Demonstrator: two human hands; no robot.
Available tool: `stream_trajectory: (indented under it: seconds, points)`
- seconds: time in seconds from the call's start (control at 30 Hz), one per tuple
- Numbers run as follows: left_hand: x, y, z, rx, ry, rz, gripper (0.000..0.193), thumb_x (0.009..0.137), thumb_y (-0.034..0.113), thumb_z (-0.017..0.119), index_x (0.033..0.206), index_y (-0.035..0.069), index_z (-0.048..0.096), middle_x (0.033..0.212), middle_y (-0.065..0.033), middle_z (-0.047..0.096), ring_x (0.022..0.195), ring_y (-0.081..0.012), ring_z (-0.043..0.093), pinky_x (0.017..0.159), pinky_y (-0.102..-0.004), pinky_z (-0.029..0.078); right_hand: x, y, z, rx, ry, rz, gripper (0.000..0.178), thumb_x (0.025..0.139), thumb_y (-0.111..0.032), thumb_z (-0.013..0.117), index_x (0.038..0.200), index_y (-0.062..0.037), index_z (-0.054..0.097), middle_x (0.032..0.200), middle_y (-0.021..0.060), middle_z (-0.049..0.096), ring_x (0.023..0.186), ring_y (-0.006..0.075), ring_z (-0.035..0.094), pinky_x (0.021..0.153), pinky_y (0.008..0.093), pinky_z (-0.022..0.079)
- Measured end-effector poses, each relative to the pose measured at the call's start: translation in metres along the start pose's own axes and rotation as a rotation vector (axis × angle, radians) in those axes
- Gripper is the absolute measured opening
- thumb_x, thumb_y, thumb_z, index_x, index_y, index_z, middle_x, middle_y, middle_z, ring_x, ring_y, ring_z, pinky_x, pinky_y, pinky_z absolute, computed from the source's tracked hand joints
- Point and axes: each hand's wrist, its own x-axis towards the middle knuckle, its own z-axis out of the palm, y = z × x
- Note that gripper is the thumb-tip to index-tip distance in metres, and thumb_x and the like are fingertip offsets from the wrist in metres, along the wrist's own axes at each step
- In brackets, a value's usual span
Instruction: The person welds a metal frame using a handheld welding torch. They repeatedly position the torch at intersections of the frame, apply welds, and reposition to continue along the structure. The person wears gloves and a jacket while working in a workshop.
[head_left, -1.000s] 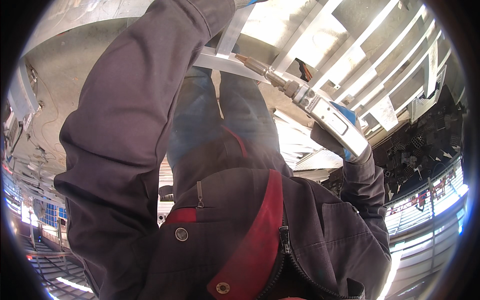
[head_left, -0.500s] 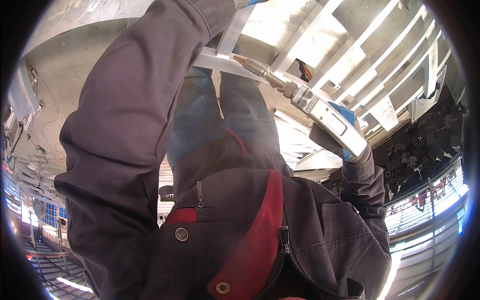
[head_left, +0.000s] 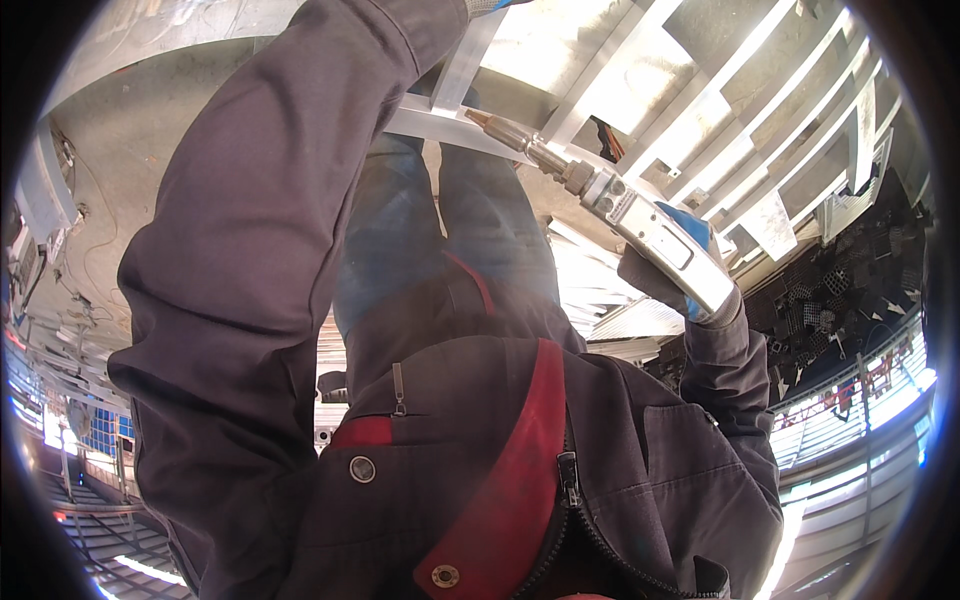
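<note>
My right hand point(head_left: 650, 278), in a blue and dark work glove, is wrapped round a silver handheld laser welding gun point(head_left: 655, 238). The gun slants up to the left, and its copper-coloured nozzle point(head_left: 478, 118) appears over a pale metal bar of a slatted frame point(head_left: 450, 130); whether tip and bar touch I cannot tell. My left arm stretches to the upper edge, where only the cuff and a bit of the blue glove of my left hand point(head_left: 488, 6) show. Its fingers are cut off by the picture's edge, so what it touches is hidden.
The metal frame with parallel slats point(head_left: 690, 90) spreads across the upper right. A heap of dark pieces point(head_left: 820, 290) lies at the right. Thin cables point(head_left: 85, 200) run over the concrete floor point(head_left: 140, 130) at the left, near a grey metal part point(head_left: 48, 190).
</note>
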Motion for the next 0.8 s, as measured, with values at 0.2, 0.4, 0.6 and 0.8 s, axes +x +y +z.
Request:
stream_trajectory:
  seconds: [0.2, 0.4, 0.6, 0.8]
  points:
    - [-0.001, -0.001, -0.001, -0.022, -0.002, 0.011, 0.058, 0.090, 0.051, 0.065, 0.124, 0.004, 0.065, 0.127, -0.0223, 0.068, 0.127, -0.0345, 0.061, 0.122, -0.0518, 0.031, 0.003, 0.000, -0.003, -0.249, -0.051, -0.156, 0.039, 0.095, -0.027, 0.075, 0.119, 0.0025, 0.068, 0.099, 0.0060, 0.071, 0.088, 0.0100, 0.067, 0.073, 0.0274, 0.055]
    - [-0.004, -0.001, 0.001, -0.032, 0.040, 0.012, 0.055, 0.091, 0.050, 0.065, 0.123, 0.005, 0.065, 0.128, -0.0210, 0.067, 0.129, -0.0345, 0.060, 0.122, -0.0506, 0.030, 0.005, -0.010, -0.006, -0.319, -0.065, -0.238, 0.031, 0.097, -0.022, 0.072, 0.117, 0.0014, 0.068, 0.094, 0.0035, 0.071, 0.082, 0.0086, 0.066, 0.068, 0.0269, 0.054]
    - [-0.004, -0.002, 0.004, -0.022, 0.046, 0.027, 0.056, 0.092, 0.053, 0.066, 0.121, 0.005, 0.065, 0.130, -0.0207, 0.066, 0.130, -0.0338, 0.058, 0.122, -0.0506, 0.029, 0.002, -0.016, -0.029, -0.391, -0.060, -0.381, 0.029, 0.101, -0.021, 0.065, 0.121, 0.0007, 0.067, 0.090, 0.0024, 0.071, 0.079, 0.0120, 0.069, 0.067, 0.0264, 0.055]
    - [-0.006, -0.006, 0.009, 0.022, 0.090, 0.069, 0.062, 0.092, 0.056, 0.064, 0.125, 0.004, 0.065, 0.130, -0.0196, 0.066, 0.132, -0.0336, 0.056, 0.123, -0.0503, 0.028, -0.006, -0.030, -0.069, -0.230, -0.107, -0.101, 0.029, 0.103, -0.024, 0.065, 0.118, 0.0008, 0.068, 0.090, 0.0027, 0.068, 0.077, 0.0114, 0.065, 0.065, 0.0265, 0.052]
